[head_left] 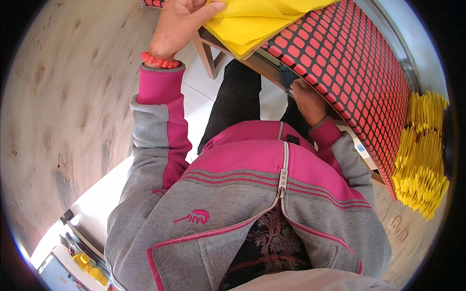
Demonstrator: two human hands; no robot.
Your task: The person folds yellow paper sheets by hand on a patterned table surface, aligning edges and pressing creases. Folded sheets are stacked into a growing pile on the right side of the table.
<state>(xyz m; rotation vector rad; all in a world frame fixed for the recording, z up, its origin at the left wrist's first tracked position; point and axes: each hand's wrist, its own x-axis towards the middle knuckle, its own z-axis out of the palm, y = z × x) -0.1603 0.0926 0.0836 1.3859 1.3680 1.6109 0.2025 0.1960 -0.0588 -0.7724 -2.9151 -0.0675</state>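
My left hand [182,22] is at the top edge of the view, its thumb pressed on the left part of yellow thin sheets [262,22]. Its other fingers curl and are partly cut off by the frame. The sheets lie layered, with one corner hanging over the near edge of a table covered in a red-and-black patterned cloth [340,63]. Below that edge, my right hand [308,99] is bent, with its fingertips at a dark blue-grey piece of cloth [287,75]. The table edge hides part of this cloth and some of the fingers.
Folded yellow pieces [421,155] are stacked in rows at the table's right end. A wooden table leg [206,58] stands below the sheets. A wide wood-patterned surface [73,97] fills the left side. Yellow objects [90,269] lie at lower left.
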